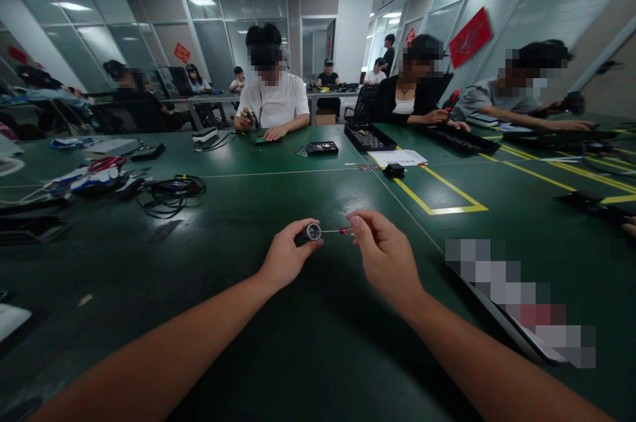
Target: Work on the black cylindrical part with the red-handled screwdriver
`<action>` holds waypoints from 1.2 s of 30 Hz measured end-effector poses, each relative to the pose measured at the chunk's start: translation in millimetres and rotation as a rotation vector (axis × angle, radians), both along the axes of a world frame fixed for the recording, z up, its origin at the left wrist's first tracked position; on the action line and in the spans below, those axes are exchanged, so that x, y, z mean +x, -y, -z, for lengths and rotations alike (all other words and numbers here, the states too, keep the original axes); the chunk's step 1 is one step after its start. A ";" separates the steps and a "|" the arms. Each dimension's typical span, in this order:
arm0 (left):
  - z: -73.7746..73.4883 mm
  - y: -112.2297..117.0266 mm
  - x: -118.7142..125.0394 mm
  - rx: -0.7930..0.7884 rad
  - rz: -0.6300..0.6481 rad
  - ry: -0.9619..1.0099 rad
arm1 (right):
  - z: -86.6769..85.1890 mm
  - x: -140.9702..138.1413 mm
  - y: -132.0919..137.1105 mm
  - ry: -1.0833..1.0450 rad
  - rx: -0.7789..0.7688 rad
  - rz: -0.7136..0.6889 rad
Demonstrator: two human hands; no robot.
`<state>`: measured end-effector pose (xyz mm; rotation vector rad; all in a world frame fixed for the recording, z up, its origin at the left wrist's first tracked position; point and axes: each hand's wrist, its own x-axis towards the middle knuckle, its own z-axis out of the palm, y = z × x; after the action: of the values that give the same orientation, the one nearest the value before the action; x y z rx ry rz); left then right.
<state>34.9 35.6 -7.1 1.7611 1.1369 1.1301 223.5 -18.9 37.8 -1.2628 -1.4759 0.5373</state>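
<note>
- Above the table [228, 356]: cylindrical part [313, 231], left grip [288, 253] clamped around it.
- At the part's rim: tip of the screwdriver [343, 231], contact unclear; right grip [385, 256] clamped on the handle.
- Farther left: coiled black cables [171, 195].

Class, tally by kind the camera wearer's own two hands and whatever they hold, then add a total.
Hands, namely left hand and right hand: 2
Cylinder: 1
Screwdriver: 1
Total: 4
</note>
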 end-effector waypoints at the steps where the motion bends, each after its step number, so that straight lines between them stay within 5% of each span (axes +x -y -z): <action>1: 0.1 -0.5 0.0 -0.006 -0.009 0.002 | 0.8 0.0 -0.4 -0.013 0.000 -0.004; 36: 2.5 -3.1 -1.9 -0.001 0.020 -0.022 | -1.2 -0.3 -0.6 0.031 -0.049 -0.080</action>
<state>33.0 38.7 -9.6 1.7841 1.1308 1.1005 223.2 -18.3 39.0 -1.2592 -1.5524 0.6119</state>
